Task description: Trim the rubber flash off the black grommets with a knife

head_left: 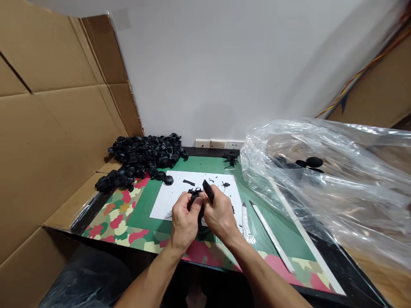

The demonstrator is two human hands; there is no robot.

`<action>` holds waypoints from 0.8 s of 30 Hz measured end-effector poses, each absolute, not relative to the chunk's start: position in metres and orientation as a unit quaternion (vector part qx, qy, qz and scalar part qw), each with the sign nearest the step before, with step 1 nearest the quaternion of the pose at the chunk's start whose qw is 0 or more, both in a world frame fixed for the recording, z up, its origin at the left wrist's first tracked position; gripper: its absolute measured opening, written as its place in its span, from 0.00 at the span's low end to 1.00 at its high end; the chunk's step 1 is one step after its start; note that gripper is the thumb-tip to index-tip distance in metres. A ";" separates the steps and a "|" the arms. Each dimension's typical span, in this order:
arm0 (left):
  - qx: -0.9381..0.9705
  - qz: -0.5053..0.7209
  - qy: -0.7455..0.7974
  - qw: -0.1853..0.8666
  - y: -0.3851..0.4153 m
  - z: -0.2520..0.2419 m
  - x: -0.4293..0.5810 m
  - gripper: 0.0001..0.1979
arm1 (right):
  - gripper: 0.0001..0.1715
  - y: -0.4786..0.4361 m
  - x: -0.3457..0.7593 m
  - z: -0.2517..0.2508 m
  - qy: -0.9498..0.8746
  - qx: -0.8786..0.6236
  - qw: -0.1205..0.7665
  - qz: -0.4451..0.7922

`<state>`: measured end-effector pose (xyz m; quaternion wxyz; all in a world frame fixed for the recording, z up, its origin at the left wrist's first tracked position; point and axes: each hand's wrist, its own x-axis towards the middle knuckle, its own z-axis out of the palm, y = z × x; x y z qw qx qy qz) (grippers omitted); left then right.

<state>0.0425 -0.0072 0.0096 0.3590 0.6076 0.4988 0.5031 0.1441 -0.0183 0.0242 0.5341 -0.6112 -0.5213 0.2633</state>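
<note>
My left hand [184,220] is closed around a small black molded part [194,192] over the white paper [160,201]. Close against it, my right hand [221,214] grips a black stick-like tool [208,191] whose thick end points up and away. The tool's working end is hidden between my fingers. More black material hangs below the hands, too dark to make out. Black scraps [226,185] and a flat black strip [189,182] lie on the paper, with a round black piece [168,180] at its upper left corner.
A heap of black parts [150,152] fills the back left, beside a cardboard wall [64,128]. A small scrap pile [230,158] lies at the back. Two white pen-like sticks [272,237] rest right of the paper. A clear plastic bag [321,201] with round black pieces covers the right.
</note>
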 end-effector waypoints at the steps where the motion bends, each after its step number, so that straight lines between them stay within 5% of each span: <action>1: 0.619 0.501 0.510 0.325 -0.007 0.012 0.044 0.14 | 0.09 -0.014 0.143 0.025 -0.519 -0.615 0.530 0.269; 6: 0.664 0.487 0.509 0.252 -0.033 0.014 0.051 0.10 | 0.07 0.021 0.154 0.030 -0.468 -0.646 0.555 0.237; 11: 0.575 0.472 0.454 0.490 -0.037 0.007 0.042 0.13 | 0.10 0.047 0.187 0.053 -0.434 -0.659 0.585 0.185; 18: 0.294 0.584 0.405 0.639 -0.005 0.020 0.018 0.22 | 0.11 0.015 0.197 0.040 -0.561 -0.655 0.434 0.263; 24: 0.208 0.573 0.388 0.691 -0.011 0.016 0.022 0.23 | 0.07 -0.011 0.179 0.021 -0.559 -0.601 0.537 0.194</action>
